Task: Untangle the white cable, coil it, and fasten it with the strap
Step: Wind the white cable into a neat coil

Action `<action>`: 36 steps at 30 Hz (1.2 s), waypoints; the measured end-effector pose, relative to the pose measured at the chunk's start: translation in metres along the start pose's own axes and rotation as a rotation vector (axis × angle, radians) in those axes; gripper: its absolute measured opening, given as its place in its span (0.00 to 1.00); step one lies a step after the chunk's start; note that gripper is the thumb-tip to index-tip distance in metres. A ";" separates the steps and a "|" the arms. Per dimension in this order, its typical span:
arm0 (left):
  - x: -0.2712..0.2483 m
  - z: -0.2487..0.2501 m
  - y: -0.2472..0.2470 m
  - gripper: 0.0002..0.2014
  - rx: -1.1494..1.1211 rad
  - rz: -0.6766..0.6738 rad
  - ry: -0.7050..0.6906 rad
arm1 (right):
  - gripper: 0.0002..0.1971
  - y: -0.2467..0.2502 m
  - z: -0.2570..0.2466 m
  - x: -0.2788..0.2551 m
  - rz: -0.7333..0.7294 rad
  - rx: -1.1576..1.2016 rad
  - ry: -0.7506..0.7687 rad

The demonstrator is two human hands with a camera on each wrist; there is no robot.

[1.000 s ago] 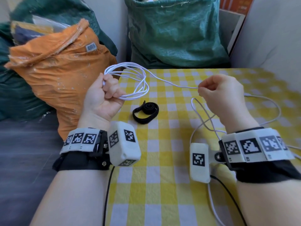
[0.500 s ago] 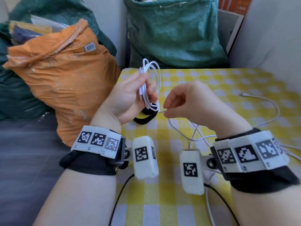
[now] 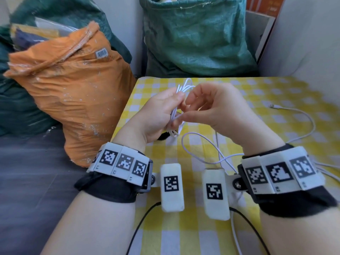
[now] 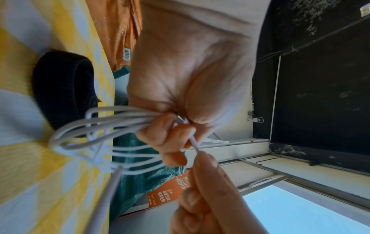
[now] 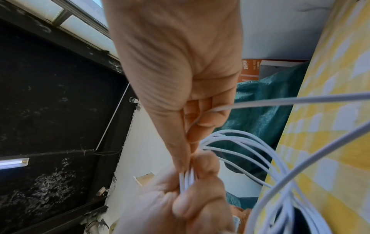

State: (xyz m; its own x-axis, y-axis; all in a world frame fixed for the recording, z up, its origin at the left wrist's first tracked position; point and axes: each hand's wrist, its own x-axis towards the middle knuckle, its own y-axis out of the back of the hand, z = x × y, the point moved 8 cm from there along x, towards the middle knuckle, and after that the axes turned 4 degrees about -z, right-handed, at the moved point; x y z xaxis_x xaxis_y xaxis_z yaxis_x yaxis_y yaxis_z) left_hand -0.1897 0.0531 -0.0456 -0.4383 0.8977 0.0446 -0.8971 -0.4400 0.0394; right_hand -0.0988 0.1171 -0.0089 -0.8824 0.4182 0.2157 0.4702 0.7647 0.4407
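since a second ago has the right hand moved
Yes. The right hand has swung left across the checked cloth to meet the left hand at the cable coil.

2 sacks (image 3: 77, 92) crowd the table's (image 3: 276, 92) left and far edges; loose cable (image 3: 311, 124) crosses its right side.

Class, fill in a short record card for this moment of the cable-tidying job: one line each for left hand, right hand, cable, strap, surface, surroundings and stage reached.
Left hand: left hand grips the bundled loops of the white cable.
Right hand: right hand pinches a cable strand beside the bundle.
Cable: partly coiled; loose tail and plug on the cloth.
Strap: black strap lies on the cloth, unused.
Surface: yellow checked tablecloth.
Surroundings: orange sack, green sack.
Stage: coiling unfinished, not fastened.
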 end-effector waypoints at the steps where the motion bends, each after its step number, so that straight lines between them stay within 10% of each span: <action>1: -0.001 0.000 -0.001 0.12 0.012 -0.009 0.011 | 0.15 0.005 -0.001 -0.001 0.026 -0.028 0.013; 14: -0.006 -0.003 -0.007 0.15 -0.173 -0.225 0.120 | 0.13 0.045 0.010 -0.005 0.417 -0.379 -0.077; 26: 0.000 -0.001 0.033 0.20 -0.565 0.053 0.077 | 0.14 0.020 0.049 -0.003 0.006 -0.528 -0.392; 31: 0.001 -0.004 0.046 0.20 -0.635 0.150 0.060 | 0.01 0.026 0.045 -0.002 0.061 -0.584 -0.368; 36: 0.001 -0.005 0.048 0.20 -0.663 0.171 0.056 | 0.15 0.050 0.043 -0.006 0.269 -0.567 -0.379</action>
State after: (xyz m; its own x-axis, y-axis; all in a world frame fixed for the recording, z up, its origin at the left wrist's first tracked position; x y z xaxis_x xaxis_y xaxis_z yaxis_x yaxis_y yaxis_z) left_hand -0.2336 0.0329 -0.0491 -0.5626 0.8248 -0.0568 -0.6515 -0.4846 -0.5838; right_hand -0.0692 0.1744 -0.0253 -0.6219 0.7755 0.1088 0.4967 0.2831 0.8205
